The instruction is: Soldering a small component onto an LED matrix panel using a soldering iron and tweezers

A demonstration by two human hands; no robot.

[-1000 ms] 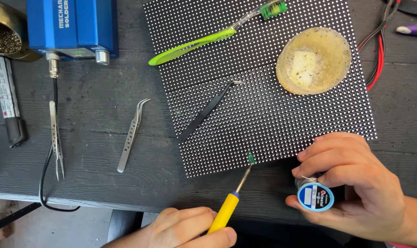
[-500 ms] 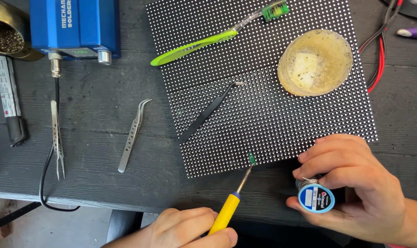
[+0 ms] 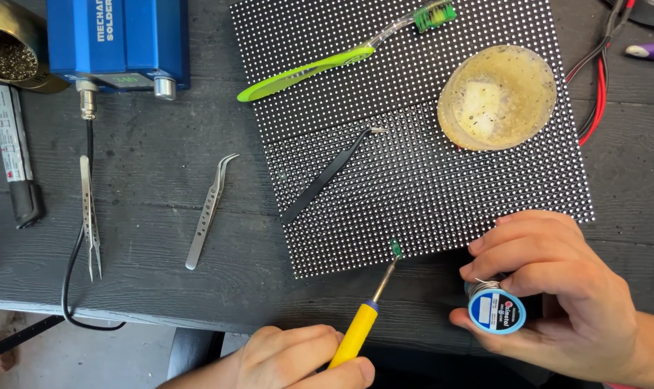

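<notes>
My left hand grips a yellow-handled soldering iron at the table's near edge. Its tip carries a small green piece that touches the near edge of a black dotted LED panel. My right hand holds a small spool of solder wire with a blue label, just to the right of the iron, off the panel's near right corner.
On the panel lie a green toothbrush, black tweezers and a round tub of yellowish flux. Left of it are curved steel tweezers, straight tweezers, a marker, a blue soldering station and a brass tip cleaner. Red and black wires run at right.
Almost nothing differs. The view has shifted slightly; both hands, the iron and the spool stay where they were.
</notes>
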